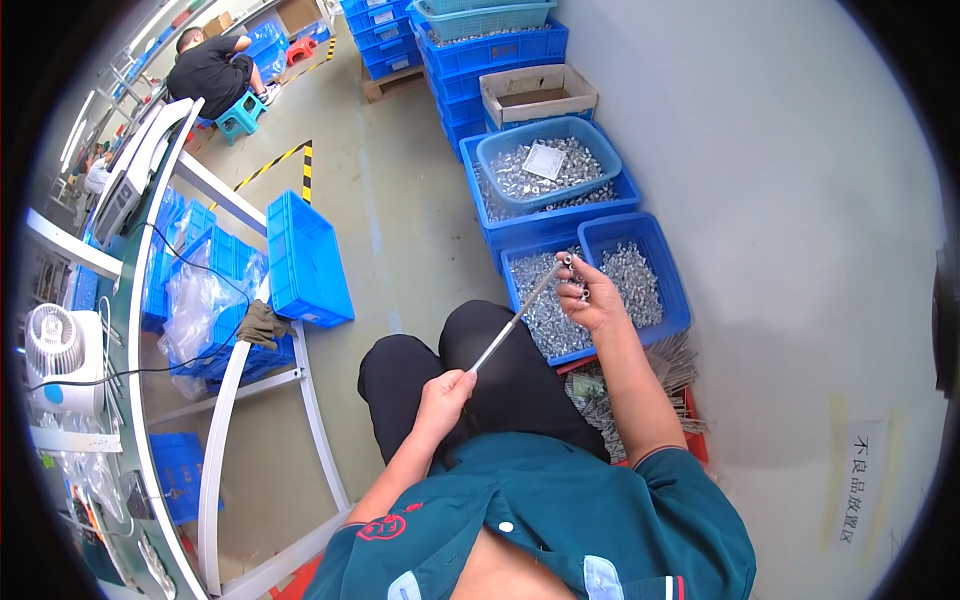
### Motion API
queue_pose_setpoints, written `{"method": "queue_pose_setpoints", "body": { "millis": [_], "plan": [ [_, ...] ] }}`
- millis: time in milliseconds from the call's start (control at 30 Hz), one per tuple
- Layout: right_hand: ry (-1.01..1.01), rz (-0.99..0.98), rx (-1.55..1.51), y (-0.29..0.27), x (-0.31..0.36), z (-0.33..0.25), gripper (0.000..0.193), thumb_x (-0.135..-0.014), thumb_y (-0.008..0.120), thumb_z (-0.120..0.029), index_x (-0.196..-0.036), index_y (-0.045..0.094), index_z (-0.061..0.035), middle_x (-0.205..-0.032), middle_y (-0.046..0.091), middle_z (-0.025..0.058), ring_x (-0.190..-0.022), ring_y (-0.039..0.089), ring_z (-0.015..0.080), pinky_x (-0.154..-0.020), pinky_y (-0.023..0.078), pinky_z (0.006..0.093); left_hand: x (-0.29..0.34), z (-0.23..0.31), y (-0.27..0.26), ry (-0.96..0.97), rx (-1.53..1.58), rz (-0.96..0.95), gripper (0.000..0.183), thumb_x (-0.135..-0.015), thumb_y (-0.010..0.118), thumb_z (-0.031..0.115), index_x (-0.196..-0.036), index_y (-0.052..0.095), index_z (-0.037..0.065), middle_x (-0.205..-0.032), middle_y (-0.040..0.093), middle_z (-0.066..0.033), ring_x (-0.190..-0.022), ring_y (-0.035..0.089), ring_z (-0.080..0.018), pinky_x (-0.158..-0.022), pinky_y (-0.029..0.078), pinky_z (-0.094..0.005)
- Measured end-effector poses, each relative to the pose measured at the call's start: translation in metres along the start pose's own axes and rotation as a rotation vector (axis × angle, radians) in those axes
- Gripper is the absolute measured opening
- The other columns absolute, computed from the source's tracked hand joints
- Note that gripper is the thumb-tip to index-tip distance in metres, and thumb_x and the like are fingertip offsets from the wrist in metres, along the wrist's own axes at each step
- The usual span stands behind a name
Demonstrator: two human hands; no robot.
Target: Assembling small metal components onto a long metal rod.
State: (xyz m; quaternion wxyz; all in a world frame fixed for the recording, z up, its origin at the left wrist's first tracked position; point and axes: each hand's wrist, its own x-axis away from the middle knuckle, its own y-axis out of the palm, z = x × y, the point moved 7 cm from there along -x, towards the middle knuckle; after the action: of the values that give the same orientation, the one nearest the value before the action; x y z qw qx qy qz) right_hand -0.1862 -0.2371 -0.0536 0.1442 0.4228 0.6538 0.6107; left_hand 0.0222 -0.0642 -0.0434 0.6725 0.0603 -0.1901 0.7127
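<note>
Metal rod (518, 317) slanting above the lap, lower end pinched in closed left hand (445, 392) fingers, upper end gripped with small metal pieces by right hand (593, 297), over blue bin (672, 262) of silvery parts, more stacked blue crates (500, 50) beyond

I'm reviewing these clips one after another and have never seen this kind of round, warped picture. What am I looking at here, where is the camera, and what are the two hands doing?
This is one picture from a wide fisheye camera worn on a person's head, looking down, so straight edges bend near the rim. No machine is involved: the arms rising from the lower edge are the wearer's own, above dark trousers on a seated lap.

The left hand grips the lower end of a thin silver metal rod. The right hand is at the rod's upper end and seems to hold small metal pieces there.

On the floor ahead sit blue plastic crates of small silver metal parts, with a bundle of thin metal rods beside the right arm. On the left is a white-framed workbench with a small white fan. Another person sits far off, top left.
</note>
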Motion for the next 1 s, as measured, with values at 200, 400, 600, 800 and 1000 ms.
{"method": "queue_pose_setpoints", "body": {
  "millis": [200,400,600,800,1000],
  "plan": [
    [0.016,-0.086,0.142,0.013,0.004,-0.001,0.021,-0.087,0.056,-0.015,-0.105,0.056,-0.0027,-0.075,0.049,0.0023,-0.050,0.039,0.0061,-0.036,0.027,0.0153,-0.002,0.005,0.004,0.066,0.022,-0.010,0.035,-0.090,0.052,0.027,-0.062,0.050,0.006,-0.054,0.039,0.0063,-0.050,0.033,-0.0033,-0.046,0.027,-0.0222],
    [-0.153,0.076,0.730,0.030,0.017,-0.028,0.017,-0.083,0.060,-0.008,-0.097,0.061,0.0004,-0.063,0.047,-0.0023,-0.046,0.036,0.0028,-0.037,0.023,0.0150,-0.004,0.012,-0.008,0.053,-0.166,0.042,0.037,-0.089,0.054,0.027,-0.061,0.048,0.003,-0.055,0.042,0.0030,-0.053,0.037,-0.0058,-0.047,0.032,-0.0257],
    [0.061,-0.098,0.758,0.058,0.019,0.010,0.021,-0.083,0.060,-0.009,-0.102,0.061,0.0001,-0.060,0.045,-0.0042,-0.045,0.035,0.0025,-0.038,0.022,0.0161,-0.015,0.027,0.002,0.112,-0.023,0.018,0.037,-0.089,0.054,0.027,-0.061,0.049,0.004,-0.054,0.042,0.0033,-0.051,0.036,-0.0055,-0.046,0.031,-0.0252],
    [0.053,0.064,0.800,0.038,0.020,0.012,0.023,-0.086,0.057,-0.013,-0.105,0.058,-0.0007,-0.068,0.049,-0.0010,-0.047,0.036,0.0040,-0.037,0.022,0.0161,-0.022,0.034,0.009,0.073,0.212,-0.005,0.035,-0.091,0.053,0.027,-0.062,0.049,0.007,-0.052,0.035,0.0071,-0.045,0.028,-0.0022,-0.042,0.020,-0.0205],
    [-0.018,0.128,0.462,0.017,0.015,-0.007,0.022,-0.090,0.046,-0.013,-0.107,0.053,0.0003,-0.078,0.051,0.0056,-0.051,0.040,0.0064,-0.036,0.025,0.0153,-0.015,0.022,0.000,0.083,0.127,0.014,0.036,-0.090,0.053,0.026,-0.062,0.049,0.005,-0.055,0.041,0.0049,-0.052,0.034,-0.0036,-0.047,0.029,-0.0225]
  ]
}}
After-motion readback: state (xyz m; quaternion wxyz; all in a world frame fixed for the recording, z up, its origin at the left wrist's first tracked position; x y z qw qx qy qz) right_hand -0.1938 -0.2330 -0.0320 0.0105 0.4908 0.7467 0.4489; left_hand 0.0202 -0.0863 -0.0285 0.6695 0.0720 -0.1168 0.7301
